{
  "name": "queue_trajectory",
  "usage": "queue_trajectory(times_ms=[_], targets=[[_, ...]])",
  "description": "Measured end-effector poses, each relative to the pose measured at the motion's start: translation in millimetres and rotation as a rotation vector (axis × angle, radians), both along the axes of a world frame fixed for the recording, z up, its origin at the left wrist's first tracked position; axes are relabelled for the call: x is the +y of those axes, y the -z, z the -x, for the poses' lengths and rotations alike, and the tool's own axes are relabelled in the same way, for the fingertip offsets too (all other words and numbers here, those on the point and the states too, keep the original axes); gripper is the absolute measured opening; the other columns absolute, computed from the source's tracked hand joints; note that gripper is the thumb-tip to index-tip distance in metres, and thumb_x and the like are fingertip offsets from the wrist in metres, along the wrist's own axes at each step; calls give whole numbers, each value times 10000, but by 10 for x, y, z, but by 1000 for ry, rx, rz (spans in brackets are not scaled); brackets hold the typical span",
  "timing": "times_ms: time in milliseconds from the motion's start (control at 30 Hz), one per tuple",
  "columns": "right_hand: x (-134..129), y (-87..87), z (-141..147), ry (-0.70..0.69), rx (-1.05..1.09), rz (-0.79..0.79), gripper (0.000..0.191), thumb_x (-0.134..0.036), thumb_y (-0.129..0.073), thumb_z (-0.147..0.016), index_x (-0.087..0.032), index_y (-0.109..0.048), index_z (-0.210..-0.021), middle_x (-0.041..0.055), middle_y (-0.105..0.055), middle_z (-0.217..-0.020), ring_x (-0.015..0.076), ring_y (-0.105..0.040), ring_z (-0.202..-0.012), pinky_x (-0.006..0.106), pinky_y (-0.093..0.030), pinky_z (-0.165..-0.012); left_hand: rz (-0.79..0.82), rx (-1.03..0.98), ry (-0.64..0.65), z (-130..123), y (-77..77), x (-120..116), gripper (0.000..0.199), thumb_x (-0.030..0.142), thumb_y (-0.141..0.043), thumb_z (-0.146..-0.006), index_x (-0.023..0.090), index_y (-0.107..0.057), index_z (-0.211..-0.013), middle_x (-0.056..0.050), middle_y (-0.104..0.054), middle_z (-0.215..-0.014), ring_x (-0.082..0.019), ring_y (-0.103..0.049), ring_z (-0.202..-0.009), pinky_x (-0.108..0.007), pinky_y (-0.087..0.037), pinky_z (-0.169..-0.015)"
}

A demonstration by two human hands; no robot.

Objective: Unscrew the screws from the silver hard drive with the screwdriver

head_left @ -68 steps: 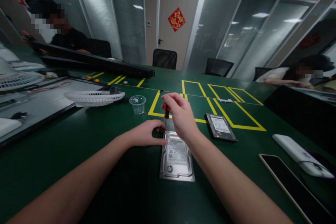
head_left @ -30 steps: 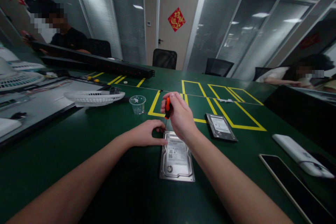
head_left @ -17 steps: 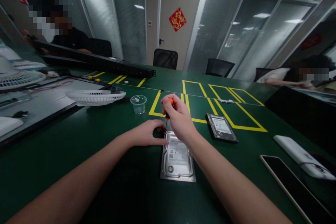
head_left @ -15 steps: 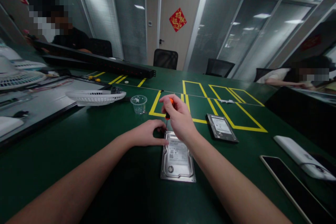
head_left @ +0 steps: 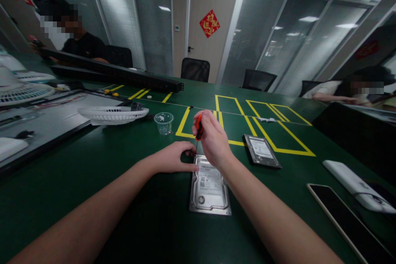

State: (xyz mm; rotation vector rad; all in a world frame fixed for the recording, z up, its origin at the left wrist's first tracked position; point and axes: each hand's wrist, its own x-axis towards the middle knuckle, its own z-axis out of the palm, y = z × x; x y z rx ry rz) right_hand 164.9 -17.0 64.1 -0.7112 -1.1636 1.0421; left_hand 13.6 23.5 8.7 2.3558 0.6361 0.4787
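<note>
A silver hard drive (head_left: 210, 192) with a white label lies flat on the green table before me. My right hand (head_left: 213, 136) is closed round the orange and black handle of a screwdriver (head_left: 199, 127). The thin shaft points down, its tip at the drive's far left corner. My left hand (head_left: 173, 156) grips that same corner, thumb on the drive's top and fingers curled by the screwdriver tip. What those fingertips touch beyond the edge is partly hidden. To the right lies a second hard drive (head_left: 262, 150), tilted a little in its heading.
A clear plastic cup (head_left: 163, 123) stands left of the screwdriver, beside a white fan grille (head_left: 113, 114). At right lie a phone (head_left: 340, 218) and a white device (head_left: 355, 183) with a cable. Yellow tape (head_left: 284, 151) marks the table. Two people sit across it.
My right hand has turned on the screwdriver handle, so more of the orange and black grip shows. The left hand and the drive have stayed in place.
</note>
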Motion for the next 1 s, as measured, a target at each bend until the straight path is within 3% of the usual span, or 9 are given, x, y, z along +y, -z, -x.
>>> queue_trajectory(times_ms=[133, 300, 500, 667, 800, 1000], targets=[[-23, -15, -16, -5, -117, -5, 325, -581, -571, -920, -258, -598, -897, -33, -530, -672, 127, -485, -616, 269, -328, -552, -7, -10, -15, -1, 0, -5, 442, 487, -804, -760, 174, -687, -1050, -65, -699, -1009, -230, -632, -881, -341, -509, -774], [-4, -32, -14, -16, -4, 6, 294, -530, -545, -949, -249, -628, -964, -12, -582, -782, 123, -553, -678, 270, -384, -596, -4, -13, 9, 1, 0, -4, 434, 502, -795, -771, 171, -672, -1024, -59, -689, -989, -224, -629, -881, -329, -502, -778], [11, -10, -12, -3, 39, 22, 327, -570, -542, -929, -247, -587, -899, -25, -540, -756, 109, -459, -589, 269, -333, -544, -23, -3, 7, -4, -1, 0, 446, 511, -800, -758, 174, -673, -1021, -56, -676, -978, -219, -622, -886, -321, -502, -777], [-11, -21, -34, -9, -105, -1, 354, -603, -589, -900, -254, -567, -843, -58, -445, -612, 113, -399, -546, 271, -291, -533, -10, -13, 3, -3, -11, -10, 443, 493, -801, -762, 171, -664, -1032, -57, -683, -981, -222, -626, -877, -327, -503, -772], [-7, -20, -51, -43, -171, -12, 333, -577, -579, -916, -251, -641, -940, -29, -543, -680, 126, -495, -627, 272, -329, -559, -10, -12, -8, -2, -3, -6, 442, 488, -808, -758, 169, -673, -1033, -57, -683, -982, -224, -624, -875, -329, -504, -765], [24, -9, -47, -91, 13, 24, 275, -525, -600, -920, -252, -578, -940, -24, -631, -789, 118, -554, -661, 262, -382, -591, -11, -1, -1, 2, 1, 5, 422, 499, -802, -764, 173, -674, -999, -44, -673, -943, -214, -618, -862, -316, -493, -754]])
